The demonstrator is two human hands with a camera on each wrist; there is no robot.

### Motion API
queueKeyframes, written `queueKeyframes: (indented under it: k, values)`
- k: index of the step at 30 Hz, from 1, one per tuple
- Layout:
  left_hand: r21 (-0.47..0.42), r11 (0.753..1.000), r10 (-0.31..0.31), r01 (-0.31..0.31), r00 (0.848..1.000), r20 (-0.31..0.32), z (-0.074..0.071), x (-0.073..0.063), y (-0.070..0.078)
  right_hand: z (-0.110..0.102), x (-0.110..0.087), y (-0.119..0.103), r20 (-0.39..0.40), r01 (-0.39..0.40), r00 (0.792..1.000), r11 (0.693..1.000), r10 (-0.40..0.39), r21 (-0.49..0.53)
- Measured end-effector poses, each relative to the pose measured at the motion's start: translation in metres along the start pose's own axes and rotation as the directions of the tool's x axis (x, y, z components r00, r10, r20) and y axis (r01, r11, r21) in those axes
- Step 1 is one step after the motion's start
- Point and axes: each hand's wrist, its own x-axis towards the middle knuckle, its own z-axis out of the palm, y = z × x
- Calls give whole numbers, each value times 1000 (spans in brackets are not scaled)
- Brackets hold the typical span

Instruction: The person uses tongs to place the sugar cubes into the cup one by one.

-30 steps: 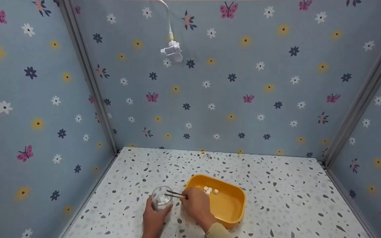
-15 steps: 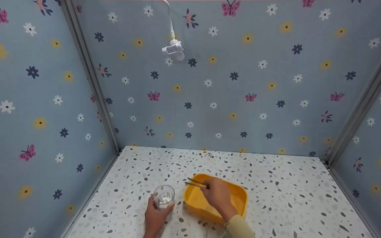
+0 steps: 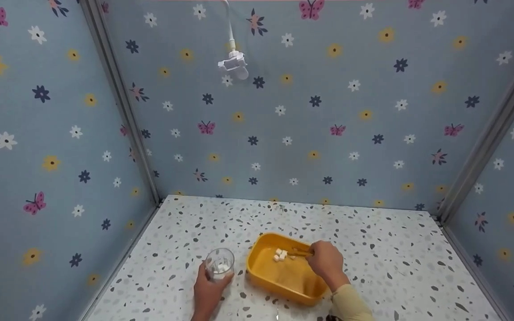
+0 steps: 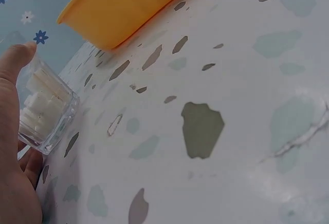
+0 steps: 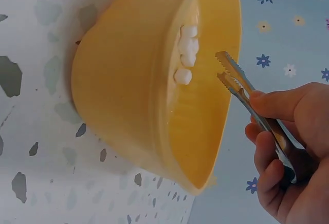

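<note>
My left hand (image 3: 210, 290) grips a clear glass (image 3: 220, 263) standing on the speckled table, thumb on one side and fingers round the other. White cubes (image 4: 43, 108) lie in the bottom of the glass. In my right hand (image 3: 327, 263) are small metal tongs (image 5: 257, 103), pinched between thumb and fingers. Their serrated tips are apart with nothing between them, over the yellow tray (image 5: 123, 75). Several white cubes (image 5: 186, 54) sit in a cluster inside the tray, near the tong tips in the head view.
Flowered blue walls (image 3: 283, 111) enclose the table (image 3: 395, 267) at the back and sides. A white bendy arm with a clamp (image 3: 234, 64) hangs before the back wall. The tray stands right of the glass with a narrow gap between.
My right hand has moved right with the tongs, from over the glass across to the tray's right side, its tips now over the tray. The left hand still holds the glass in place.
</note>
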Motion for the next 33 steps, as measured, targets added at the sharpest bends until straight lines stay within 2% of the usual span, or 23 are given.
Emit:
queueKeyframes:
  k: [7,12,19,23,30,33]
  values:
    - [-14,1000,-12,12,1000,-6,0,0,2,8,9,12,46,-71,996,997,72,-13]
    - [-7,1000,21,-21,1000,-17,-1,0,2,16,14,17,72,-81,994,997,82,-6]
    - [-4,1000,18,-18,1000,-18,-2,2,1,26,15,24,79,-99,992,995,97,27]
    - [-3,1000,7,-7,1000,-8,-2,2,3,25,13,27,70,-89,994,995,86,45]
    - [-2,1000,-5,5,1000,10,-2,2,2,20,10,23,77,-128,990,988,121,89]
    - [-5,1000,-12,12,1000,13,-2,2,2,14,7,18,55,-98,994,990,93,104]
